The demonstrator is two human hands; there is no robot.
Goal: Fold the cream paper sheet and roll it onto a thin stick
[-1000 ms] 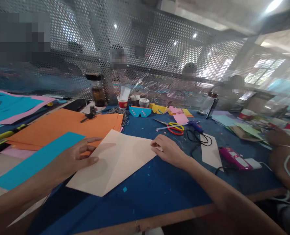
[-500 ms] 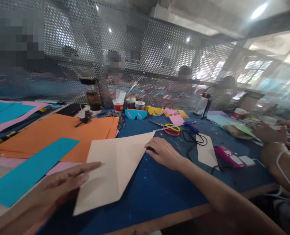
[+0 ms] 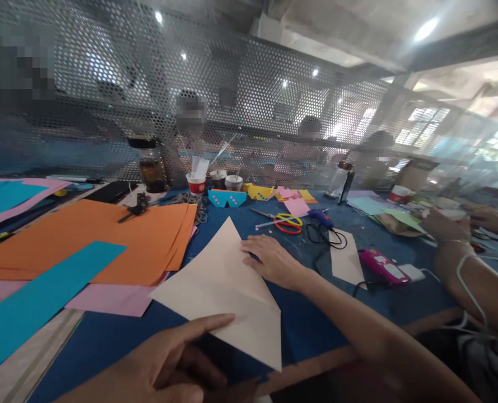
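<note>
A folded sheet of cream paper [image 3: 227, 274] lies turned at an angle on the blue tabletop, a crease running across it. My left hand [image 3: 164, 358] is at its near edge, with one finger stretched over the paper and the others apart below the edge. On the paper's right edge rests my right hand [image 3: 269, 260], palm down and fingers extended, not gripping. Beyond it are scissors [image 3: 288, 224] with red and yellow handles and a blue glue gun [image 3: 321, 218] with a black cord.
Orange sheets [image 3: 118, 224] and a blue strip [image 3: 59, 299] lie at left. Blue paper glasses [image 3: 227, 198], a red cup [image 3: 196, 183] and a jar [image 3: 151, 168] stand at the back. To the right are a pink device [image 3: 383, 267] and another person's hand [image 3: 446, 226].
The cream paper has turned, one corner now pointing away from me. My left hand has moved right along its near edge. My right hand stays on the paper's right side.
</note>
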